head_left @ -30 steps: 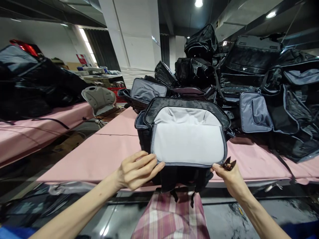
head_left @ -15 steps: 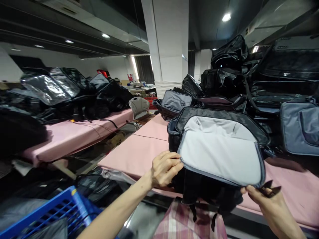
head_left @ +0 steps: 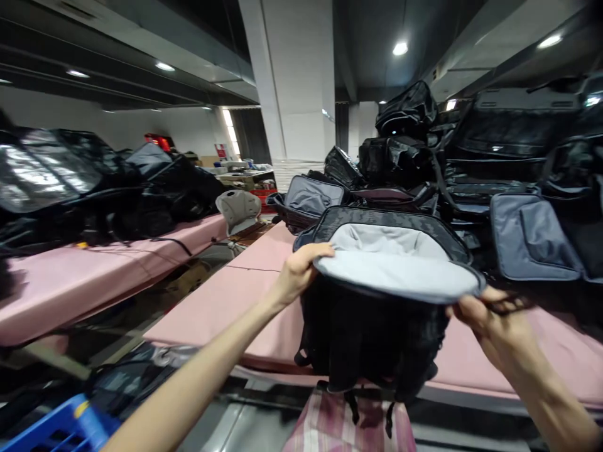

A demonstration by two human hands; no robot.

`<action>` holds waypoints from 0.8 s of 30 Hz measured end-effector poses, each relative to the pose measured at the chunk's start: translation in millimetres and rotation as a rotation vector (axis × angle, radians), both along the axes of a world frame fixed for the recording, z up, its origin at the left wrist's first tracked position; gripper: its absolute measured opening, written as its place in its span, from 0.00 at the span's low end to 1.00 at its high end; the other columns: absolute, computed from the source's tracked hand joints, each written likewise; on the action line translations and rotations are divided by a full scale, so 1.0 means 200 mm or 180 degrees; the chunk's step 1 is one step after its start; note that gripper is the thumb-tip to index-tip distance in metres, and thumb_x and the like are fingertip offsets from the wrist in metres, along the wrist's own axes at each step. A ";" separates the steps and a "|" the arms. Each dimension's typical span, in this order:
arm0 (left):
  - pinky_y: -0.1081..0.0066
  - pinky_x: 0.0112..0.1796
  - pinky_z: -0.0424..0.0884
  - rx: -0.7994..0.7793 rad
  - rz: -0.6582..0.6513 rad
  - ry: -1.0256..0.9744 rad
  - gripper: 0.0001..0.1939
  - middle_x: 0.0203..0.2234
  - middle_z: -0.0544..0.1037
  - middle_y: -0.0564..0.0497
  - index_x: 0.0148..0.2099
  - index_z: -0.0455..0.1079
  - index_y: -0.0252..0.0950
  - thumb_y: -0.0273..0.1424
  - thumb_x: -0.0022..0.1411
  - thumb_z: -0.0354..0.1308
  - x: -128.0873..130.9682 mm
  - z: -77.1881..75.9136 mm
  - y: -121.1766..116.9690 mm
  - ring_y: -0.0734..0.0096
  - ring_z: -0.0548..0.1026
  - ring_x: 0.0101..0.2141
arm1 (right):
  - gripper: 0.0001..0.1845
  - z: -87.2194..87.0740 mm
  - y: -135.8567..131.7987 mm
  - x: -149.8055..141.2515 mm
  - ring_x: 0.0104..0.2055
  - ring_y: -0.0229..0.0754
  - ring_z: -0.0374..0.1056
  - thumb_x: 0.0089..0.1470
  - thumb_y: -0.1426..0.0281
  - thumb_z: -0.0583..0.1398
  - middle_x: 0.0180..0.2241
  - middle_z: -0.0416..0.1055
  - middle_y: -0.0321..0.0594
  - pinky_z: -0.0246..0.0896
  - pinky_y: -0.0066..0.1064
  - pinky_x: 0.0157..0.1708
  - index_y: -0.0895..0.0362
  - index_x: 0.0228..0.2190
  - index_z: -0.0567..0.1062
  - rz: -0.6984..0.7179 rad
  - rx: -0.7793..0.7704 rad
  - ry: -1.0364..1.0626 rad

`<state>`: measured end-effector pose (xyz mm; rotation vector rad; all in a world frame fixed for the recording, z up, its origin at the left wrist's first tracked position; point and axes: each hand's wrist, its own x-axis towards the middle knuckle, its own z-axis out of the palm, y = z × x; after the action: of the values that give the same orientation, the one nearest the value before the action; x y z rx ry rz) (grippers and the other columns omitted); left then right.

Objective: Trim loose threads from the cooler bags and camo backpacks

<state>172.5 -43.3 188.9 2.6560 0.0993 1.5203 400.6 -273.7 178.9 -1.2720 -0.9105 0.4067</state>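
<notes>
A black backpack (head_left: 372, 342) with a pale grey lining stands at the front edge of a pink-covered table (head_left: 254, 326), its panel unzipped. My left hand (head_left: 301, 267) pinches the left corner of the panel's rim. At the opposite corner, my right hand (head_left: 490, 320) grips the rim too. Dark thread snips (head_left: 511, 306), blurred by motion, stick out from the right hand's palm. The white inner face of the panel (head_left: 400, 273) is seen at a low slant between both hands. Black straps (head_left: 351, 407) dangle below the bag over a plaid pink cloth.
Black bags are heaped behind and to the right, one with an open grey panel (head_left: 532, 235). Another pink table (head_left: 108, 270) on the left carries more bags. A blue plastic basket (head_left: 56, 430) is at lower left; a grey chair (head_left: 238, 210) stands between the tables.
Both hands have raised the panel's near edge, so its white face now shows as a narrower band and more of the black bag body shows below. My view has turned slightly right.
</notes>
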 end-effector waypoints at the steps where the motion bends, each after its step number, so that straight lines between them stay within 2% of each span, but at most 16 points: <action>1: 0.67 0.39 0.71 -0.0224 -0.0078 -0.0062 0.12 0.33 0.77 0.45 0.38 0.69 0.33 0.32 0.63 0.46 0.03 0.04 0.02 0.65 0.74 0.39 | 0.16 0.07 0.03 0.01 0.22 0.37 0.65 0.38 0.60 0.66 0.18 0.67 0.37 0.62 0.25 0.21 0.57 0.16 0.69 -0.0024 0.0222 0.0067; 3: 0.72 0.34 0.72 -0.0357 -0.0144 -0.0277 0.11 0.30 0.77 0.46 0.38 0.69 0.32 0.32 0.62 0.48 0.06 0.09 0.02 0.69 0.75 0.33 | 0.16 0.16 0.07 0.03 0.21 0.35 0.64 0.38 0.60 0.66 0.17 0.66 0.35 0.59 0.24 0.19 0.57 0.16 0.67 -0.0095 0.0515 0.0076; 5: 0.72 0.35 0.71 -0.0073 -0.0183 -0.0408 0.10 0.32 0.76 0.46 0.39 0.70 0.32 0.30 0.62 0.49 0.03 0.09 0.02 0.70 0.75 0.34 | 0.15 0.16 0.06 0.04 0.21 0.36 0.64 0.40 0.60 0.65 0.18 0.67 0.35 0.61 0.25 0.21 0.57 0.17 0.69 -0.0146 0.0437 -0.0209; 7: 0.70 0.37 0.72 0.0421 -0.0196 -0.0376 0.10 0.36 0.76 0.44 0.41 0.70 0.33 0.27 0.61 0.49 -0.02 0.04 0.01 0.69 0.74 0.37 | 0.13 0.06 0.02 0.04 0.24 0.39 0.66 0.41 0.61 0.64 0.20 0.69 0.37 0.63 0.27 0.25 0.57 0.18 0.73 -0.0190 0.0013 -0.0706; 11: 0.67 0.39 0.72 0.1166 -0.0093 -0.0291 0.10 0.35 0.76 0.45 0.41 0.71 0.34 0.20 0.59 0.52 -0.13 -0.08 0.03 0.67 0.74 0.40 | 0.15 -0.20 -0.06 0.06 0.22 0.43 0.66 0.41 0.58 0.62 0.19 0.71 0.38 0.63 0.27 0.19 0.57 0.19 0.77 -0.0191 -0.0851 -0.1370; 14: 0.66 0.39 0.72 0.1408 -0.0083 -0.0316 0.10 0.34 0.77 0.45 0.42 0.70 0.33 0.20 0.58 0.54 -0.14 -0.12 0.06 0.66 0.73 0.42 | 0.16 -0.29 -0.08 0.07 0.23 0.45 0.69 0.40 0.56 0.62 0.19 0.72 0.39 0.65 0.27 0.20 0.57 0.18 0.77 -0.0162 -0.1056 -0.1510; 19: 0.66 0.39 0.73 0.1512 -0.0056 -0.0339 0.09 0.34 0.77 0.45 0.41 0.70 0.32 0.20 0.58 0.54 -0.12 -0.12 0.06 0.65 0.74 0.42 | 0.16 -0.30 -0.07 0.09 0.27 0.48 0.72 0.40 0.56 0.62 0.23 0.75 0.40 0.68 0.26 0.24 0.57 0.21 0.78 -0.0148 -0.1058 -0.1581; 24: 0.66 0.39 0.72 0.1518 -0.0025 -0.0312 0.09 0.34 0.77 0.45 0.41 0.70 0.33 0.21 0.58 0.55 -0.12 -0.13 0.06 0.65 0.74 0.42 | 0.16 -0.30 -0.06 0.08 0.24 0.46 0.71 0.40 0.56 0.61 0.21 0.74 0.39 0.67 0.26 0.21 0.56 0.20 0.78 -0.0215 -0.0905 -0.1752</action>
<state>148.3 -31.7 163.4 2.9052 -0.3199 1.8666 417.5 -286.4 118.5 -1.7150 -1.2977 0.1298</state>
